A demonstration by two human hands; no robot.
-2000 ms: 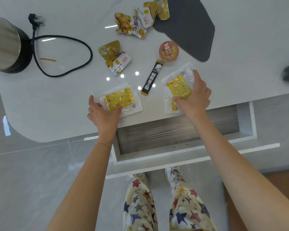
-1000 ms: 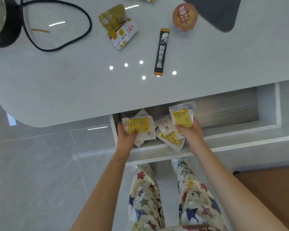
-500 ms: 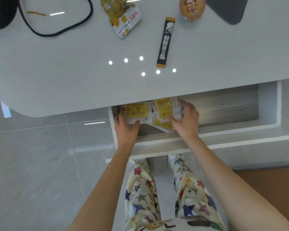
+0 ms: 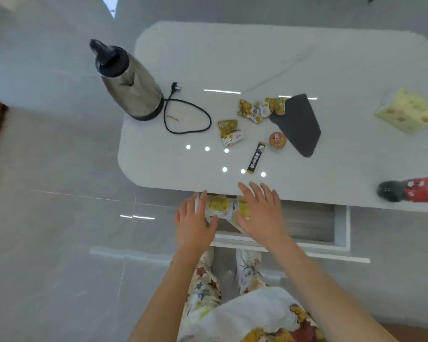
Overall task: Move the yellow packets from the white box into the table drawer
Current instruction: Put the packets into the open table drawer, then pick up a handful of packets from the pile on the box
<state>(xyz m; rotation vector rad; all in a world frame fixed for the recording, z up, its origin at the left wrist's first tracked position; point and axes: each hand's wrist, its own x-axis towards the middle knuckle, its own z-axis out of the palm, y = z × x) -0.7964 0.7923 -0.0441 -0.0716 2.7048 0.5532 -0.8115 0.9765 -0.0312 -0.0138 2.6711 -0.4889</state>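
left hand [image 4: 193, 223], right hand [image 4: 260, 213] let go, fingers now straight. yellow packets [image 4: 218, 204], gripped on tabletop 2 s ago, now lie in drawer [image 4: 341, 225] between both hands.

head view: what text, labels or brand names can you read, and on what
Nothing here reads clearly.
black stick sachet: white characters down its length, too blurred to read.
bottle's red label: white marks, blurred.
snack pouch: red and white label patch, too small.
round orange lid: a cartoon figure, no legible words.
yellow packets in the drawer: small printed pattern, unreadable.
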